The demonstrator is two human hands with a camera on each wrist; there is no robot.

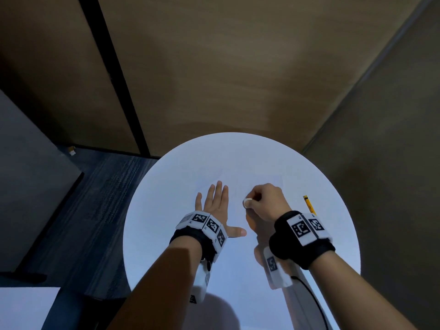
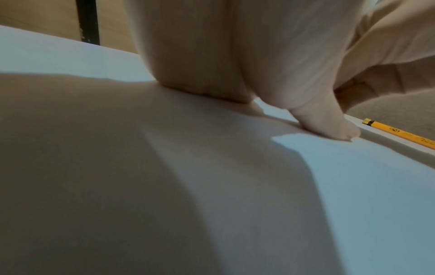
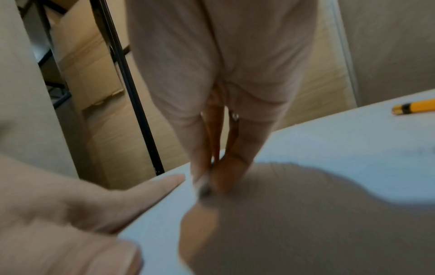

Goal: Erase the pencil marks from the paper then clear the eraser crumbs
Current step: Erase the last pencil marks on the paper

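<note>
Yellow pencil lies beside right hand pinching eraser; left hand flat.

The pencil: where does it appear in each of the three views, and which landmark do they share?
Head: pencil right of centre, just beyond the right wrist.
Left wrist: pencil at the right edge, near the table rim.
Right wrist: its end at the upper right edge.
Shared landmark: the white table.
</note>
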